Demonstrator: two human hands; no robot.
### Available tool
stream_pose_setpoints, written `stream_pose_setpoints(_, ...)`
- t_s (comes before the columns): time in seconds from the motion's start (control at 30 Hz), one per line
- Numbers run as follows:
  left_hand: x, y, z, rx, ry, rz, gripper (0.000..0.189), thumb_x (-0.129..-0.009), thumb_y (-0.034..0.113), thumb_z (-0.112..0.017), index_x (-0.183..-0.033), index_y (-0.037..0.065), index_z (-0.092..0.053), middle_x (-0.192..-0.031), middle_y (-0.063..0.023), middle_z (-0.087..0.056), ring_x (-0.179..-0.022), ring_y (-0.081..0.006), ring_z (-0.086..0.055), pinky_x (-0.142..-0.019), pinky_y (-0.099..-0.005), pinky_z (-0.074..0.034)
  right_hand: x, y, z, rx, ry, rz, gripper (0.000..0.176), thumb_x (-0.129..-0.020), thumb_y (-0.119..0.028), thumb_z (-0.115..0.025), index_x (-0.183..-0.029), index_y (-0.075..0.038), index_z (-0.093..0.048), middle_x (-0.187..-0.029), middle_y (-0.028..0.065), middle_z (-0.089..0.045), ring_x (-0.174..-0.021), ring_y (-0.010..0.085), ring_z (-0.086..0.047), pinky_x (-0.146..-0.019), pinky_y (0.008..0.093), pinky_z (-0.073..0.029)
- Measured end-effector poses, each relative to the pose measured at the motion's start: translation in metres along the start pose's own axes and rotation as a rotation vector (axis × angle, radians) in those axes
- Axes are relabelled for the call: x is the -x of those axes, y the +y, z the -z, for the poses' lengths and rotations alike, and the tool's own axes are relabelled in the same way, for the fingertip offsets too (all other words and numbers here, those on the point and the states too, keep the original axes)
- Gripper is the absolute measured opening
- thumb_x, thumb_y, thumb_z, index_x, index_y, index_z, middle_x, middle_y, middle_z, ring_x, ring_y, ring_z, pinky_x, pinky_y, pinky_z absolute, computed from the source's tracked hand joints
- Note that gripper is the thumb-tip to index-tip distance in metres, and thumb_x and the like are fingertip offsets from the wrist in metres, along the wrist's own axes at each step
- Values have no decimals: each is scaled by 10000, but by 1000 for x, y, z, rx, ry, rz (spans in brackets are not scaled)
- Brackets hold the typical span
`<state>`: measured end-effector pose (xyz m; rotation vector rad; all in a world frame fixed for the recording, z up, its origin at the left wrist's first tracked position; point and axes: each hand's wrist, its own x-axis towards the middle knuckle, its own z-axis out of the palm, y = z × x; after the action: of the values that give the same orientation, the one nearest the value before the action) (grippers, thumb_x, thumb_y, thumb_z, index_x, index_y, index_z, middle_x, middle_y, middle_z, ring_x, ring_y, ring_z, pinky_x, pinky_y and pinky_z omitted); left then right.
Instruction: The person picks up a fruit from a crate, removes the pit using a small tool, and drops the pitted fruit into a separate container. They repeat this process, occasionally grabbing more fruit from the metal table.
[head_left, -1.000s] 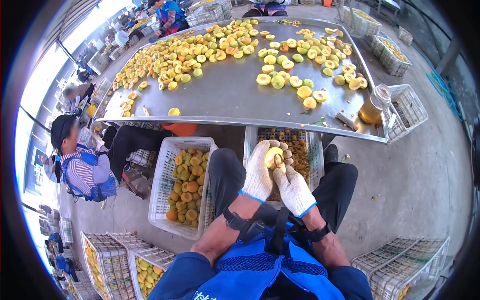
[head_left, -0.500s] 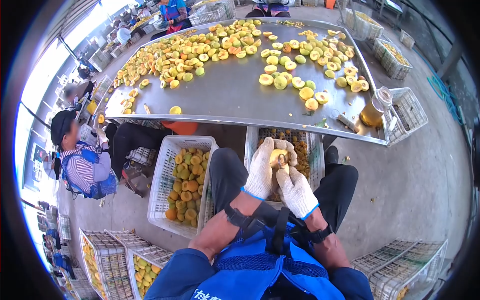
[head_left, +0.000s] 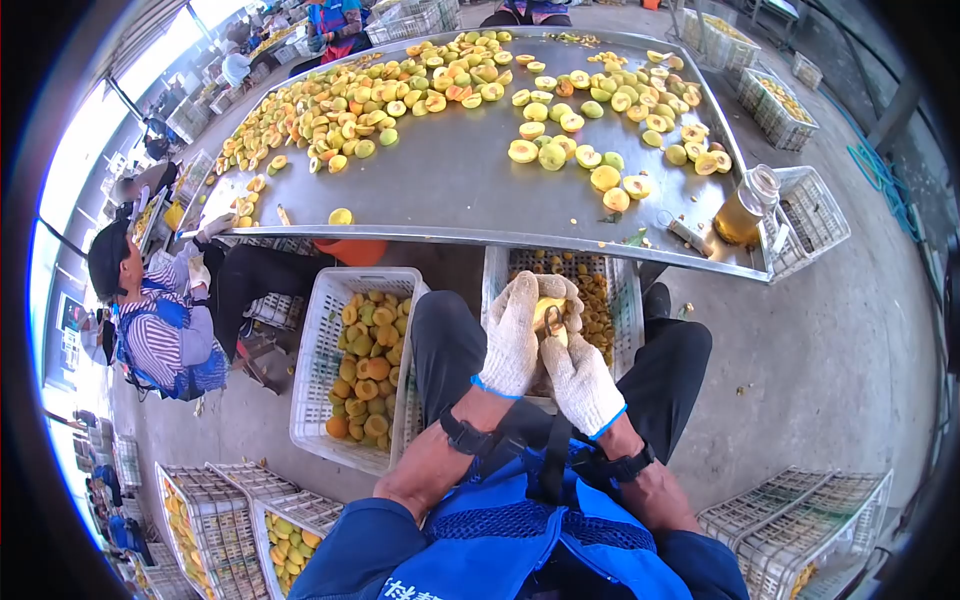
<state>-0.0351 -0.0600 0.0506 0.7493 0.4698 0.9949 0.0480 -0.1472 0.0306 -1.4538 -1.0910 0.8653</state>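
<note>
White writing on the blue apron [head_left: 500, 545] hem is cut off, unreadable. Left hand [head_left: 512, 335] in a white knit glove, fingers curled around the pale yellow round fruit [head_left: 546, 308], held over the lap. Gloved right hand [head_left: 582, 382] has its fingers bunched closed against the fruit. Below is a white plastic crate [head_left: 625, 300]. Beyond is a steel table [head_left: 450, 185] of cut fruit.

Floor: bare grey concrete floor [head_left: 850, 330], stretching right of the fingers [head_left: 520, 300].
Table: long stainless-steel sorting table [head_left: 450, 190], just ahead of the fingers, its near edge close above them.
Crates: white plastic lattice crates [head_left: 310, 350], one just left of the fingers, more stacked low to their right.
Light: bright daylight [head_left: 75, 170] from the open side, far left of the fingers.
</note>
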Motion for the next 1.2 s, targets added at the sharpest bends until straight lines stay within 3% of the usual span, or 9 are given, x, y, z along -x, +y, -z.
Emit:
stream_pose_setpoints(0.1,-1,-1,0,-21,43,20,431,-1039,427,-540,-985,14,-654,-931,-142,-696,-761,-238,-677,-697,-357,-570,0,-11,5,121,-50,-118,350,-1016,-249,-544,-1084,80,-641,-788,220,-687,-735,324,-682,-677,456,-510)
stream_pose_setpoints(0.3,3,9,-13,-37,157,39,409,-1060,356,-521,-915,5,-670,-831,-111,-690,-678,-198,-655,-643,-312,-557,1,-27,6,201,-52,-89,305,-995,-208,-549,-1044,74,-651,-823,310,-661,-807,463,-675,-675,466,-508)
stream_pose_setpoints(0.53,7,13,-16,-169,98,0,408,-1053,355,-537,-917,3,-693,-848,-98,-698,-718,-178,-660,-667,-305,-550,-1,-25,12,287,-90,-110,293,-1002,-212,-540,-1067,54,-644,-837,278,-676,-790,413,-688,-672,426,-515)
stream_pose_setpoints(0.63,6,13,-14,-227,73,1,415,-1054,360,-527,-930,1,-695,-866,-99,-704,-745,-187,-676,-689,-321,-562,0,-13,16,92,-144,-104,284,-1005,-211,-535,-1071,44,-642,-828,254,-684,-773,378,-694,-665,406,-517)
stream_pose_setpoints(0.7,7,11,-12,-218,62,0,412,-1054,357,-528,-934,0,-696,-876,-98,-705,-748,-188,-676,-688,-321,-562,0,-10,18,47,-173,-152,319,-1000,-241,-571,-1082,61,-632,-782,274,-671,-739,431,-687,-643,459,-505)
stream_pose_setpoints(0.9,16,9,-19,-293,61,-109,409,-1062,346,-518,-940,-2,-696,-866,-87,-701,-751,-176,-674,-679,-312,-554,5,-22,18,273,-122,20,286,-997,-215,-575,-1054,61,-627,-764,271,-660,-734,442,-673,-628,462,-496)
stream_pose_setpoints(1.07,20,19,-22,-405,32,-138,411,-1063,352,-519,-924,8,-695,-851,-77,-697,-741,-161,-662,-663,-293,-528,4,-24,21,-51,-180,-80,255,-984,-208,-589,-1034,38,-629,-800,297,-655,-782,485,-647,-634,477,-509)
stream_pose_setpoints(1.13,19,17,-26,-366,104,-92,404,-1061,350,-524,-926,11,-697,-846,-73,-696,-739,-157,-659,-666,-291,-526,3,-28,23,252,-146,54,228,-956,-142,-571,-1102,15,-648,-809,275,-673,-796,454,-684,-646,463,-525)
stream_pose_setpoints(1.2,20,15,-34,-351,217,-58,390,-1055,339,-537,-922,12,-703,-830,-65,-693,-728,-140,-645,-657,-284,-513,0,-27,27,298,-136,50,229,-955,-148,-574,-1102,12,-648,-802,276,-668,-787,458,-677,-643,468,-524)
